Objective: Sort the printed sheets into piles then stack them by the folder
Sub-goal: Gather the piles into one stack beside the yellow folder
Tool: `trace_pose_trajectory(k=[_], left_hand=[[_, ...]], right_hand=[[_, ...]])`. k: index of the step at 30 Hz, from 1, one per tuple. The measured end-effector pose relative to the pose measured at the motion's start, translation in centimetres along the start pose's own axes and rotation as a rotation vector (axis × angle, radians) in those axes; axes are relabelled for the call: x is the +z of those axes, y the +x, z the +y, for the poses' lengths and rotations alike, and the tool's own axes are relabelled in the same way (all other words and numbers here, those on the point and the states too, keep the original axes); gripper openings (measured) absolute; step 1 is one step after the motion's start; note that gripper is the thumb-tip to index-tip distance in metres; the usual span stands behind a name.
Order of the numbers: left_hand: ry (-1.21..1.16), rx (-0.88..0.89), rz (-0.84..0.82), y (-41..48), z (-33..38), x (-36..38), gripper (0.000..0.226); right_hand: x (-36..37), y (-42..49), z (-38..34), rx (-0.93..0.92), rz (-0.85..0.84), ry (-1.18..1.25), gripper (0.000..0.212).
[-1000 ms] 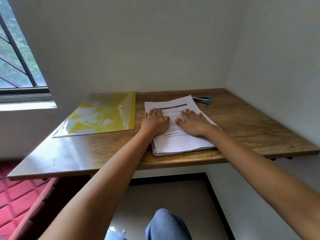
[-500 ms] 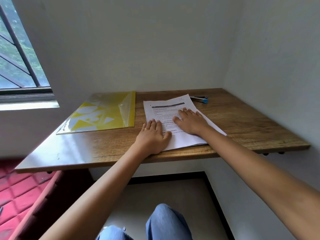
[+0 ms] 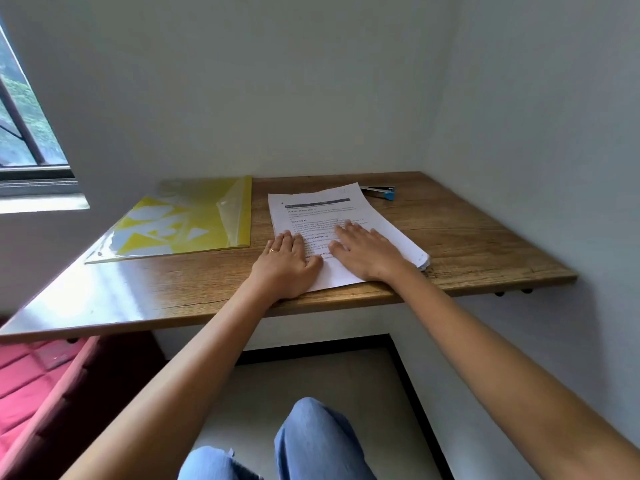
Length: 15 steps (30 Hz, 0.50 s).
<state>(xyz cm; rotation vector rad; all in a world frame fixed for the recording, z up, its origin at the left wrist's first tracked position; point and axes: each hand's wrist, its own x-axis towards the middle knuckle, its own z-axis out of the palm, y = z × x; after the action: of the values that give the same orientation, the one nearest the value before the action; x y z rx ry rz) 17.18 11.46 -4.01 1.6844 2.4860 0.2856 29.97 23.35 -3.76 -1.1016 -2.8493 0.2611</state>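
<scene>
**Stack of printed sheets** (image 3: 322, 206). Placed at the centre of the frame on the wooden table (image 3: 478, 237), with its near edge drawn almost to the table's front lip. White paper, black text under a dark header bar. Many leaves are indicated by the layered, slightly uneven edges at the lower right corner. The long axis is laid from the front lip up-frame toward the wall, and is skewed so that the near end sits further right.

**Left hand** (image 3: 287, 266). Laid flat over the stack's lower left corner, partly on bare wood. The fingers are straight and together, and nothing is grasped. A ring (image 3: 272, 250) is worn.

**Right hand** (image 3: 363, 252). Pressed flat on the middle of the top sheet. The fingers are extended and slightly spread, and nothing is grasped.

**Governing relation.** The sheets lie directly under both palms and extend up-frame beyond the fingertips. The folder (image 3: 194, 220) lies to the stack's left, with a strip of bare wood between them, so the left hand is judged the nearer to it. No separate piles are seen, and sorting is judged not yet begun.

**Folder.** Yellow glossy plastic, flat, printed with pale geometric shapes and fitted with a clear flap.

**Stapler** (image 3: 381, 192). Small, dark metal with a blue end, set just beyond the stack's upper right corner.

**Surroundings.** Wood-grain tabletop with glare at its left. A window (image 3: 20, 133) is at the upper left, a red quilted cushion (image 3: 27, 375) at the lower left, and denim-clad knees (image 3: 311, 441) at the bottom centre.
</scene>
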Motion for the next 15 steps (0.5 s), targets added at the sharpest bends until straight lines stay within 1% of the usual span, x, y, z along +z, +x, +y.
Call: trace_pose_trajectory(k=[7, 11, 15], left_hand=[[0.009, -0.019, -0.023, -0.1, 0.0, -0.2, 0.072], [0.010, -0.035, -0.031, -0.3, 0.2, -0.3, 0.072], [-0.002, -0.059, -0.048, -0.5, 0.4, -0.4, 0.073]], right_hand=[[-0.4, -1.3, 2.9, 0.229, 0.082, 0.000, 0.072], [-0.2, -1.2, 2.7, 0.285, 0.115, 0.007, 0.081], [-0.3, -1.0, 2.6, 0.300, 0.109, -0.019, 0.082]])
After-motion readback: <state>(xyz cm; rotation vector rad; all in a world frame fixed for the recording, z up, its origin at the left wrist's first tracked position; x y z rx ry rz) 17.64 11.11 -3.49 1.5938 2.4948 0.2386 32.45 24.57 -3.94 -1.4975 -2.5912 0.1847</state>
